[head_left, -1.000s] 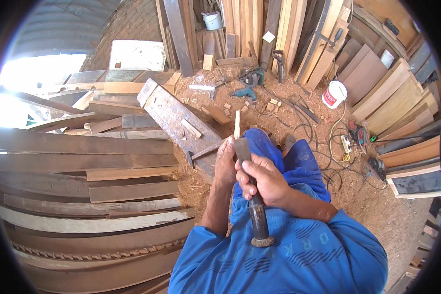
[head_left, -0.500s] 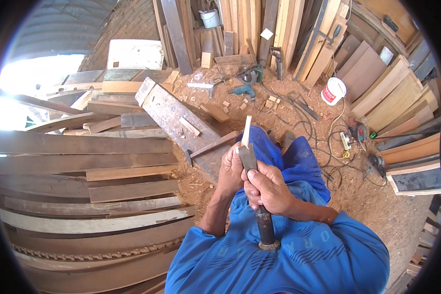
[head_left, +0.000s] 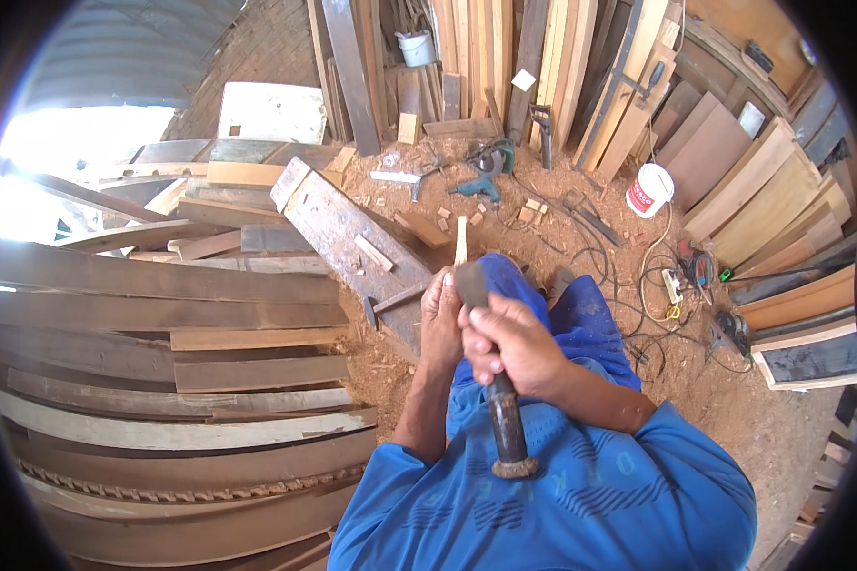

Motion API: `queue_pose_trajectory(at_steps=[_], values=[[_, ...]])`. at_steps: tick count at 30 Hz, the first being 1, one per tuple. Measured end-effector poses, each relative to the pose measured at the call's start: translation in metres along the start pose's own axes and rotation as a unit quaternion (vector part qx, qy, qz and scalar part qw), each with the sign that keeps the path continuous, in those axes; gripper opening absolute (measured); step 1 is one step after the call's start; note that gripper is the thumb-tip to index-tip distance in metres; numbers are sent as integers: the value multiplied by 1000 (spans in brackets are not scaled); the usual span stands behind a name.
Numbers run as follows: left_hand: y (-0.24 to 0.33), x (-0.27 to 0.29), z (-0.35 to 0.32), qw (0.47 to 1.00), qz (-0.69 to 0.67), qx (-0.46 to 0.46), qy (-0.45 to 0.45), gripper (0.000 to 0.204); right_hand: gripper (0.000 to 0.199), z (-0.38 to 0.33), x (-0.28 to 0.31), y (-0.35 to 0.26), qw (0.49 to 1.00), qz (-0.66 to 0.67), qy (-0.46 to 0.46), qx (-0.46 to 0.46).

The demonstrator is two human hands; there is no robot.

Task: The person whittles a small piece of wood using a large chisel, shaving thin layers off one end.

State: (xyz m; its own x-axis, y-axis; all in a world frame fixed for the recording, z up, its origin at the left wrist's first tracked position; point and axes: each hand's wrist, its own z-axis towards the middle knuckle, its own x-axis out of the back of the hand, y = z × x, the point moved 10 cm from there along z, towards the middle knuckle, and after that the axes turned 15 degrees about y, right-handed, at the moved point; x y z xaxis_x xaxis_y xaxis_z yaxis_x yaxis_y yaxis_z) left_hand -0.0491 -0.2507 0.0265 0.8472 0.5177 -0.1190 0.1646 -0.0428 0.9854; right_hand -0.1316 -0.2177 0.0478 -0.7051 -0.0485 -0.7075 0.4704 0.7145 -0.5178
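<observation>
In front of my lap, my left hand (head_left: 440, 316) pinches a thin pale wood strip (head_left: 462, 240) that points up and away from me. My right hand (head_left: 522, 350) is wrapped round a wide chisel (head_left: 508, 423), its dark handle running back toward my shirt and ending in a frayed butt. The chisel's flat grey blade (head_left: 470, 284) lies against or just over the strip's lower part; exact contact is blurred. The strip's lower end is hidden by blade and fingers. Left of my hands, a hammer (head_left: 400, 297) rests on a thick wooden bench (head_left: 309, 205).
A small wood offcut (head_left: 373, 252) lies on the bench. Stacked boards (head_left: 162, 314) fill the left side. Beyond, sawdust ground holds a teal power drill (head_left: 476, 187), a handsaw (head_left: 542, 133), cables and wood blocks. A white bucket (head_left: 649, 190) stands right, near leaning planks (head_left: 752, 181).
The strip and both hands have shifted slightly left. The chisel has turned, its blade swinging left across the strip. More gap shows between my right hand's fingers and my left hand.
</observation>
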Motion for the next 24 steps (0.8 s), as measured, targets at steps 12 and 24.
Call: queue_pose_trajectory(at_steps=[12,24], values=[[22,0,-20,989,60,-108,-85,28,21,-27,1,4,996,-79,7,41],[-39,5,-44,941,-262,186,-109,37,18,-20,40,-45,984,-60,86,143]])
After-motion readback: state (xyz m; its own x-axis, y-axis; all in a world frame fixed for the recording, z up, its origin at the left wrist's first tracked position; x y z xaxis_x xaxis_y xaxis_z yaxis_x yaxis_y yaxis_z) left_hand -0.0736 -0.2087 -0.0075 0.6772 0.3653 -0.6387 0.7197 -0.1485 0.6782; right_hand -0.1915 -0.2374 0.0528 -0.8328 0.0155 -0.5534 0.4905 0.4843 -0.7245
